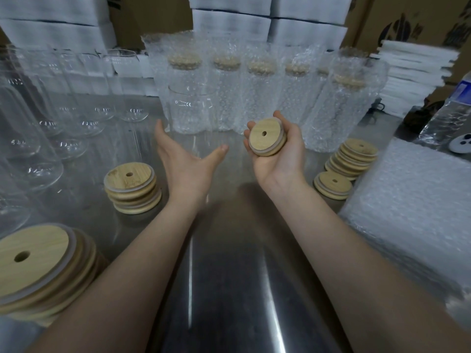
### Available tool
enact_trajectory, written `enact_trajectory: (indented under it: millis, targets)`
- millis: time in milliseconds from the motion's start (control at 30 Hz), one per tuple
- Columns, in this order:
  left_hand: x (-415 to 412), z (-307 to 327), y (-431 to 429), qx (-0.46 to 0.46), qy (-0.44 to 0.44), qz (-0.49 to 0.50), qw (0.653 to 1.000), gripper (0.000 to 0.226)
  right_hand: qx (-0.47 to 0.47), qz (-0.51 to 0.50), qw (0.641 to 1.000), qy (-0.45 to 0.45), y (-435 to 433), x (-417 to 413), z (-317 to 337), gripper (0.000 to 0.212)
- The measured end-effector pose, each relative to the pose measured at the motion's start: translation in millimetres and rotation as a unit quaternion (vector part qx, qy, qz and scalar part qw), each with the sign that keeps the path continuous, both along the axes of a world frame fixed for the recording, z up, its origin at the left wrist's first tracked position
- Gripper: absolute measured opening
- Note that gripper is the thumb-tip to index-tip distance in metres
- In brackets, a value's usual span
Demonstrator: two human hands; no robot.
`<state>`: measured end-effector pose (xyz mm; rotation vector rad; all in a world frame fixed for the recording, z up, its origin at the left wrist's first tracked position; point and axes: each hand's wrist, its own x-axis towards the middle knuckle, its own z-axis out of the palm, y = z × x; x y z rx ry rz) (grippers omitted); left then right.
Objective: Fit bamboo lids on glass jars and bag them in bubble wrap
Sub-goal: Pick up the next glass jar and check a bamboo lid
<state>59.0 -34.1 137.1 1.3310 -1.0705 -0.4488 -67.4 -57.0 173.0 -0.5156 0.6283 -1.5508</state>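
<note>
Right hand (276, 149) cups a small stack of bamboo lids (267, 137), fingers curled round it. Left hand (186, 159) spread, palm up, empty. Both above steel table (229, 276). Bagged jars (254, 95) stand behind; bare jars (63, 103) left; bubble wrap pile (413, 207) right.

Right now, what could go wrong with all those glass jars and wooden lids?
1. The right hand cups stacked round bamboo lids loosely; one might slide off.
2. The open left hand is near the crowded bare clear glass jars; a bump could knock them together.
3. The leaning bamboo lid pile might topple.
</note>
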Motion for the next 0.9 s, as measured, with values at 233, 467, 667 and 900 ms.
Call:
enact_trajectory:
  millis: [233, 467, 667, 900]
  targets:
    - [3, -7, -5, 0.008, -0.026, 0.009, 1.0, 0.094, -0.012, 0.003, 0.999, 0.029, 1, 2, -1, 0.027]
    - [2, -2, 0, -0.032, -0.095, 0.028, 0.995, 0.092, -0.075, -0.005, 0.993, 0.09, 5, 0, -1, 0.02]
    - [0, 2, 7, -0.029, -0.228, 0.052, 0.972, 0.088, -0.135, -0.062, 0.976, 0.161, 4, 0, 2, 0.024]
    - [-5, 7, 14, -0.011, -0.282, 0.065, 0.957, 0.083, -0.139, -0.068, 0.971, 0.181, 7, 1, 5, 0.026]
